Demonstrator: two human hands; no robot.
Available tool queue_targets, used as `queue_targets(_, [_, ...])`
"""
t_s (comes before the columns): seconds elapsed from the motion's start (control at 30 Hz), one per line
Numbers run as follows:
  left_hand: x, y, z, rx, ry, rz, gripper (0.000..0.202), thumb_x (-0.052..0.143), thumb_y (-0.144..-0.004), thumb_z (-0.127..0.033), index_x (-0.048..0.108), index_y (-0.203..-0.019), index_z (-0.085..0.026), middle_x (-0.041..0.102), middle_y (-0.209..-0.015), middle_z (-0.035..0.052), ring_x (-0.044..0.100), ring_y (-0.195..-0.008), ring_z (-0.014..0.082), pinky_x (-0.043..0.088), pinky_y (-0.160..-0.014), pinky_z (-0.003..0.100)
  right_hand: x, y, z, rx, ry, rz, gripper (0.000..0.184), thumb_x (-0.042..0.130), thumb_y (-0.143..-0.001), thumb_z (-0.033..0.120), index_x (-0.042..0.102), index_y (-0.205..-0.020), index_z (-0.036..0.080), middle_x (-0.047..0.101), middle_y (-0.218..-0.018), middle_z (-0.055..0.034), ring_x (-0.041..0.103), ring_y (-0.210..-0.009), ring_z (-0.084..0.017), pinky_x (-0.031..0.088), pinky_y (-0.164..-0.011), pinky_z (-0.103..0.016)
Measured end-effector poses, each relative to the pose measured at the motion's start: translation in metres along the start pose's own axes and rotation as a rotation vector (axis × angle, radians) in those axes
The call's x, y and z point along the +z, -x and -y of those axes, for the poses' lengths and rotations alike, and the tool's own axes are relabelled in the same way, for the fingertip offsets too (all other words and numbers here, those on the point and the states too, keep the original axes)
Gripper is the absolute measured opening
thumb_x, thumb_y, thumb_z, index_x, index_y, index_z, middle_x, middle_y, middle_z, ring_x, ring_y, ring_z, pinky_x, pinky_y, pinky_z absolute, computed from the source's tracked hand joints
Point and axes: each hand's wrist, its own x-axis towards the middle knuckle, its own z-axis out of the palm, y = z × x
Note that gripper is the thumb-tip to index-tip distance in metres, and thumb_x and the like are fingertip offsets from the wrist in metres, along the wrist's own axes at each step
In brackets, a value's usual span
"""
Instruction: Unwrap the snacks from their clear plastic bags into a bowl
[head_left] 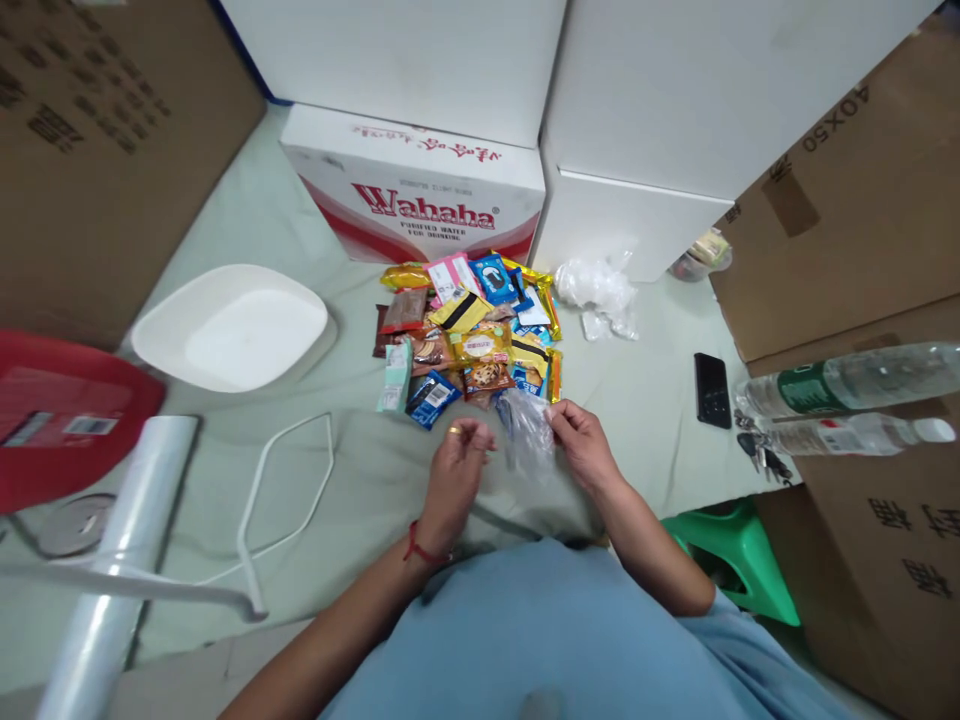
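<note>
Pinching a crumpled bag (pixel 531 437) (clear plastic) beside wrapped snacks (pixel 481 346).

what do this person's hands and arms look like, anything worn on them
The left hand has a gold-coloured ring on one finger and a thin red bracelet at the wrist. No jewellery shows on the right hand or wrist. Both forearms are bare; a light blue sleeve shows on the right arm, while the left sleeve is out of view.

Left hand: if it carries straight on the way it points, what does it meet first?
For the left hand, probably the brown cookie packet on the near side of the snack pile; depth is unclear.
</note>
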Motion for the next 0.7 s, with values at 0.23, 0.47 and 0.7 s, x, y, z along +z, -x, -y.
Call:
queue_targets(0.23, [0.019,-0.006,-0.001,-0.063,0.094,0.127,0.03,0.076,-0.077,-0.046,0.07,-0.086,-0.019,0.072,-0.092,0.0044,0.065,-0.095,0.0207,0.051,-0.086,0.032,0.006,0.007,0.002,0.065,-0.155,0.021,0.043,0.081,-0.076,0.06,0.063,-0.074,0.021,0.051,-0.06,0.0055,0.041,-0.056,-0.011,0.033,-0.056,-0.024])
queue_targets(0.47, [0.003,-0.014,0.002,-0.346,0.633,0.164,0.034,0.083,-0.071,-0.035,0.054,-0.083,-0.022,0.074,-0.102,0.0029,0.071,-0.104,0.0233,0.058,-0.085,0.038,-0.025,0.002,-0.003,0.201,-0.366,-0.075,0.048,0.093,-0.059,0.054,0.062,-0.072,0.02,0.055,-0.062,0.005,0.044,-0.057,-0.01,0.037,-0.053,-0.023])
queue_targets(0.7, [0.013,-0.008,0.001,-0.267,0.499,0.118,0.037,0.081,-0.074,-0.042,0.052,-0.087,-0.021,0.073,-0.097,0.0013,0.071,-0.089,0.0172,0.056,-0.074,0.029,-0.022,0.006,-0.009,0.198,-0.158,-0.042,0.059,0.074,-0.075,0.071,0.064,-0.11,0.026,0.065,-0.091,-0.0004,0.059,-0.07,-0.016,0.051,-0.056,-0.029])
